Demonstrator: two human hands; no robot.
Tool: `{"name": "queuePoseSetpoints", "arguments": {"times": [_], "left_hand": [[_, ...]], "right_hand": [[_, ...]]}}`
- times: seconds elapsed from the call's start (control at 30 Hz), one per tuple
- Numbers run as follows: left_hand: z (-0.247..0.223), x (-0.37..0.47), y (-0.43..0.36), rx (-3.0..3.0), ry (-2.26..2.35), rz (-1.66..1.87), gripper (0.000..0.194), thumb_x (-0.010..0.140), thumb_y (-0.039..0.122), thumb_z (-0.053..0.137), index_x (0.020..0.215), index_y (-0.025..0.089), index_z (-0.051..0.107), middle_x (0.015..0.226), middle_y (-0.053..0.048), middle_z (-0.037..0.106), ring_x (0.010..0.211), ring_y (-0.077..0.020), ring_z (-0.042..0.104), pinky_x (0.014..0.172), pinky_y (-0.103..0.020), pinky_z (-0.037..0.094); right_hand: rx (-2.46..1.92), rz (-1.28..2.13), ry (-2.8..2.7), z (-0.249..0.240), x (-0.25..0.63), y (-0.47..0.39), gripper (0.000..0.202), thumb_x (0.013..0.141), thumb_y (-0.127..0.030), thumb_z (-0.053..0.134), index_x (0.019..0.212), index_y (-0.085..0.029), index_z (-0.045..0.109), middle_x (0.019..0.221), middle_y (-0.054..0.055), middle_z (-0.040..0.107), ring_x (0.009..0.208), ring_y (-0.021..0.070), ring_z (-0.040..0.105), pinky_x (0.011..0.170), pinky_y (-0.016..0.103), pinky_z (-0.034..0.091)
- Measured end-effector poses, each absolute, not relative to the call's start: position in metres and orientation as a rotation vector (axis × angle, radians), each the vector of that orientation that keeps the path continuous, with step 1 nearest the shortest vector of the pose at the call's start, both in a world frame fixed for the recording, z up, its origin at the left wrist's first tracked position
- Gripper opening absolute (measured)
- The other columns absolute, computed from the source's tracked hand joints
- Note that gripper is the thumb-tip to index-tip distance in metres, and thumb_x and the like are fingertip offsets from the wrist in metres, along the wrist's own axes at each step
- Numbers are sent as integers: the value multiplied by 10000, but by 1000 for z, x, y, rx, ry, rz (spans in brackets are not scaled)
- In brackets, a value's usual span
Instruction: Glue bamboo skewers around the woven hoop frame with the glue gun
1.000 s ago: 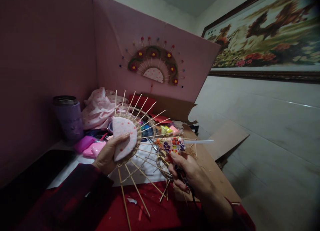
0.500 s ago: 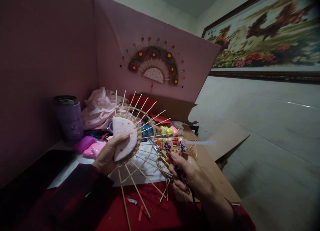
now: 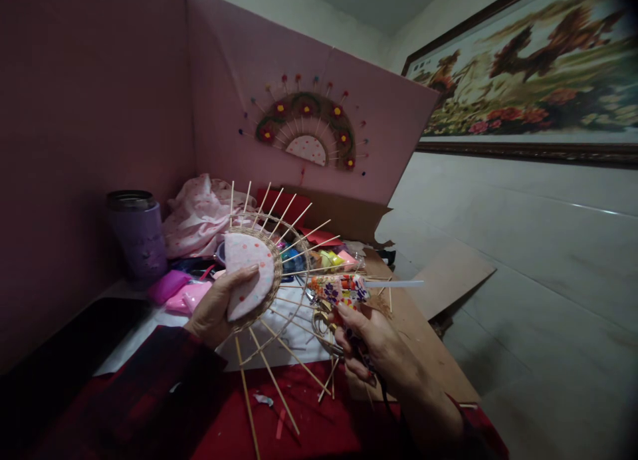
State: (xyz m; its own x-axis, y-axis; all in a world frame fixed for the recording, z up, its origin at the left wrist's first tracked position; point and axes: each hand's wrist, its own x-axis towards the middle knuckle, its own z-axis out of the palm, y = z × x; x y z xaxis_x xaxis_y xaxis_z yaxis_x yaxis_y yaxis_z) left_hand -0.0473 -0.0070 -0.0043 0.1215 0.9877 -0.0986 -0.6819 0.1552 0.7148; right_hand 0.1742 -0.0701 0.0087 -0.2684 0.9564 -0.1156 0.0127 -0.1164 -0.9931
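My left hand (image 3: 219, 307) is closed on a half-round craft fan (image 3: 249, 274), its thumb across the pink dotted cloth face. Thin wooden sticks fan out from the cloth's curved edge, with twine woven close to it and a thinner twine ring (image 3: 308, 257) farther out. In my right hand (image 3: 366, 340) is a flower-patterned hot glue gun (image 3: 339, 290), gripped by its handle. A white glue stick (image 3: 396, 284) juts from its back end, and a dark cord hangs below. The gun's front points left, at the outer twine ring; whether its tip touches is too small to tell.
Behind stands a pink board (image 3: 219, 114) bearing a finished-looking flowered fan (image 3: 305, 131). A purple tumbler (image 3: 135, 234), crumpled pink cloth (image 3: 199, 214) and pink packets (image 3: 187, 297) lie left. Cardboard (image 3: 423, 353) is at right; a red cloth (image 3: 309, 420) covers the front.
The white glue stick reaches slightly less far to the right, and the glue gun has shifted a touch left. My left hand and the fan stay in place.
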Motion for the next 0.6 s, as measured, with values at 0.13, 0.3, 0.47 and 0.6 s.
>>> {"name": "queuePoseSetpoints", "arguments": {"times": [0.13,0.3,0.47,0.6], "left_hand": [[-5,-47,-7,598,632,1319,221,770,69,545,974,48,627,816,-143,714,689,-209,684,638,-301,575],[-7,-48,-6,600,628,1311,235,762,83,558,986,59,628,826,-135,713,680,-205,682,621,-293,575],[-7,-48,-4,580,656,1316,253,746,80,577,995,57,620,825,-131,712,670,-205,681,617,-299,578],[-6,-48,-6,576,656,1316,252,740,76,582,988,52,617,817,-133,713,671,-208,683,616,-298,580]], "right_hand": [[-1195,1481,-1342,11,174,-70,373,838,-533,462,805,-163,489,536,-68,467,279,22,353,271,141,202],[-1189,1442,-1342,12,174,-70,370,846,-515,465,779,-153,498,539,-67,467,280,9,352,282,134,220],[-1140,1465,-1345,14,174,-73,357,853,-505,465,788,-156,503,552,-65,477,286,9,361,275,128,225],[-1099,1480,-1346,14,174,-72,355,850,-517,463,801,-168,505,545,-64,477,285,24,362,252,135,217]]}}
